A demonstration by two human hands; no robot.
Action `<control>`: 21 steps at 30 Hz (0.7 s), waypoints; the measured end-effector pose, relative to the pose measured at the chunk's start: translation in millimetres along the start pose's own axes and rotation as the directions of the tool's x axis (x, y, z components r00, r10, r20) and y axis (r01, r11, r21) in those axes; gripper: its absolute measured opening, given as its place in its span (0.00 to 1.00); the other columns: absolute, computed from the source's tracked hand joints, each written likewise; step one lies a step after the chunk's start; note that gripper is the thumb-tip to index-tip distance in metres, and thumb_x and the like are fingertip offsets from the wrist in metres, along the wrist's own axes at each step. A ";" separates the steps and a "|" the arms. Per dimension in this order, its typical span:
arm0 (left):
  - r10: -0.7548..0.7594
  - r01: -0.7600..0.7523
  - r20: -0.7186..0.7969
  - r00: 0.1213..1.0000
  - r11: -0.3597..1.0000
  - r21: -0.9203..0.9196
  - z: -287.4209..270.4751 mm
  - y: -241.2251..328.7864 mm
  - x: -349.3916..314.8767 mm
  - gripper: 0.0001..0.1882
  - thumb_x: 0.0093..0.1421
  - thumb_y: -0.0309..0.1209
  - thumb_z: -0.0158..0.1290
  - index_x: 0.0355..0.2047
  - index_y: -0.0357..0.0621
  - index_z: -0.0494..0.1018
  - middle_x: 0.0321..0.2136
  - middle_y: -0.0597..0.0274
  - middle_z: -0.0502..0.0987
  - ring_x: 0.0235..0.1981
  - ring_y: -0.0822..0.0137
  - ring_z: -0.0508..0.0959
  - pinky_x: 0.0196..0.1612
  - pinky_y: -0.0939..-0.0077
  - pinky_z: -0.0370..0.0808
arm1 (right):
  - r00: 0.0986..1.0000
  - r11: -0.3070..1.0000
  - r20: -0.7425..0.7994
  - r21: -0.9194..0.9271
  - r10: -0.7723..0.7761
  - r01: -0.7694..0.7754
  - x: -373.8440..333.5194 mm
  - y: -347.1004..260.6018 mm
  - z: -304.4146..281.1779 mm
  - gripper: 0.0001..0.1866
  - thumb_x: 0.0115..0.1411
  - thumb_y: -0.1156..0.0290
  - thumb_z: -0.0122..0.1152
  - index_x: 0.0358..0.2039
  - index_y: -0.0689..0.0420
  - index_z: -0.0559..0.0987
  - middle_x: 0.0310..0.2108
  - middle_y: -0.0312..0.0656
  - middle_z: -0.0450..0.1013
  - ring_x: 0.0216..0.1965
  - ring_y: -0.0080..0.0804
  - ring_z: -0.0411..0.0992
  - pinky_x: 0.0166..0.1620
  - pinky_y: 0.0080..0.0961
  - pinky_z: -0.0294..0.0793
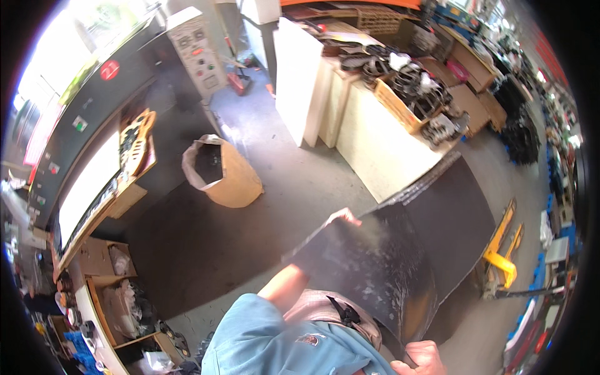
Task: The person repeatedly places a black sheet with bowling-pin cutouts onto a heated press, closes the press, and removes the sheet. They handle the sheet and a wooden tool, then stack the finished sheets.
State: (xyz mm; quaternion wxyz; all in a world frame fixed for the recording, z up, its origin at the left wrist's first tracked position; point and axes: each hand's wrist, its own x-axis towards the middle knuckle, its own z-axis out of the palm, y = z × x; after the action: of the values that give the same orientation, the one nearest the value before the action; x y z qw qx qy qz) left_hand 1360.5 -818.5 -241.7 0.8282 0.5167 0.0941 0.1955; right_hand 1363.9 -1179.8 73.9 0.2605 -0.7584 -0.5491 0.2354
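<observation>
A large, dark, flexible sheet (450, 212), perhaps rubber, hangs in front of my body, bent along its middle and dusted with pale marks. My left hand (344, 217) grips its far left edge. The forearm passes behind the sheet, and only part of the fingers and back of the hand shows. Down at the lower edge of the view, my right hand (422, 358) is closed on the sheet's near corner. The sheet's far right end reaches up beside a pale cabinet (381, 147); I cannot tell whether they touch.
Ahead to the left stands a tan sack (237, 184) with an open top. A dark machine with a lit bench (87, 181) fills the left side, beside a control box (197, 59). Cut dark pieces (406, 87) are piled on the cabinet. Yellow pallet-jack-like equipment (502, 259) sits at right.
</observation>
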 end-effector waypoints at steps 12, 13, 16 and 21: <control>0.064 -0.066 -0.426 0.903 0.998 0.009 -85.2 68.9 -163.7 0.08 0.69 0.31 0.62 0.32 0.44 0.78 0.35 0.60 0.82 0.44 0.64 0.84 0.60 0.63 0.77 | 0.700 0.501 -0.102 0.627 -0.707 0.597 185.3 -49.9 -31.0 0.12 0.53 0.72 0.72 0.39 0.56 0.83 0.30 0.48 0.72 0.35 0.54 0.75 0.40 0.54 0.76; -0.013 0.031 -0.503 0.864 0.999 0.029 -88.4 80.0 -163.9 0.09 0.69 0.31 0.62 0.31 0.45 0.79 0.35 0.62 0.82 0.44 0.63 0.84 0.63 0.62 0.76 | 0.702 0.399 -0.088 0.771 -0.706 0.497 202.1 -42.2 -28.6 0.13 0.56 0.69 0.72 0.42 0.55 0.82 0.35 0.51 0.75 0.34 0.53 0.76 0.39 0.54 0.74; -0.145 0.005 -0.653 0.744 0.978 -0.211 -96.3 112.2 -175.9 0.13 0.57 0.24 0.58 0.44 0.37 0.82 0.42 0.65 0.83 0.47 0.71 0.80 0.54 0.72 0.75 | 0.899 0.037 -0.225 0.966 -0.377 0.257 230.2 -20.0 -2.0 0.16 0.51 0.72 0.73 0.40 0.62 0.82 0.39 0.57 0.81 0.36 0.51 0.79 0.41 0.46 0.77; -0.160 0.087 -0.733 0.661 0.987 -0.137 -110.5 127.6 -173.6 0.17 0.54 0.19 0.53 0.44 0.37 0.82 0.38 0.70 0.80 0.38 0.76 0.74 0.46 0.79 0.70 | 0.946 -0.346 0.153 0.904 -0.287 -0.251 294.3 62.8 23.4 0.21 0.49 0.76 0.67 0.45 0.70 0.82 0.49 0.58 0.81 0.44 0.46 0.81 0.48 0.40 0.80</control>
State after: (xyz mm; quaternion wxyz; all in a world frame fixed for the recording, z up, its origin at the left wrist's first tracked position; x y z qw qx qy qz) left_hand 1134.8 -751.3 -185.3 0.7523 0.3473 0.4481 0.3356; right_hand 1477.6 -911.8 -5.6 0.6785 -0.1541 -0.1630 0.6995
